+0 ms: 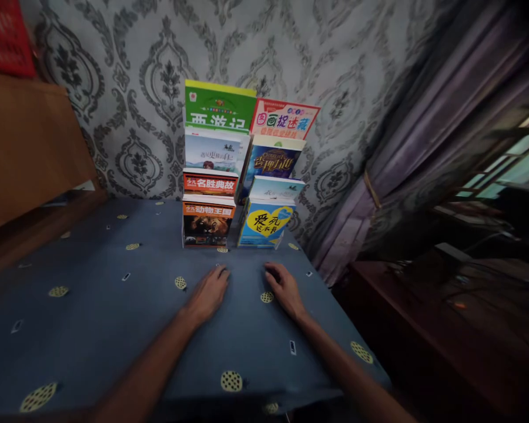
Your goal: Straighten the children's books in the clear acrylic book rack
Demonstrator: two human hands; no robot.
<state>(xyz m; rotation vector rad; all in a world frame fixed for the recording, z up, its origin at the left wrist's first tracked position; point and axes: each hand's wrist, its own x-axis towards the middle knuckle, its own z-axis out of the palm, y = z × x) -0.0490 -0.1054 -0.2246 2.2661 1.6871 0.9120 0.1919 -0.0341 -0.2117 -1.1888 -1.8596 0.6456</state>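
My left hand [209, 292] rests on the blue tablecloth [150, 329], palm down, its fingers loosely bent and holding nothing. To its right, my right hand [284, 286] lies on the cloth too, thumb and fingers a little apart, also without anything in it. Just beyond them stand two tiered rows of books. The left row has a lion-cover book [207, 226] in front, a red-banded book [209, 184], a pale blue book [214, 150] and a green book [220, 108] behind. On the right are a blue book with a yellow heart [267, 223], a dark blue book [273, 161] and a pink book [284, 117].
Grey patterned wallpaper [158, 76] rises directly behind the books. A brown wooden board [26, 147] borders the table at left, with a red item [4, 38] above. To the right hang purple curtains [405, 135], with a dark red surface [414, 317] beside the table.
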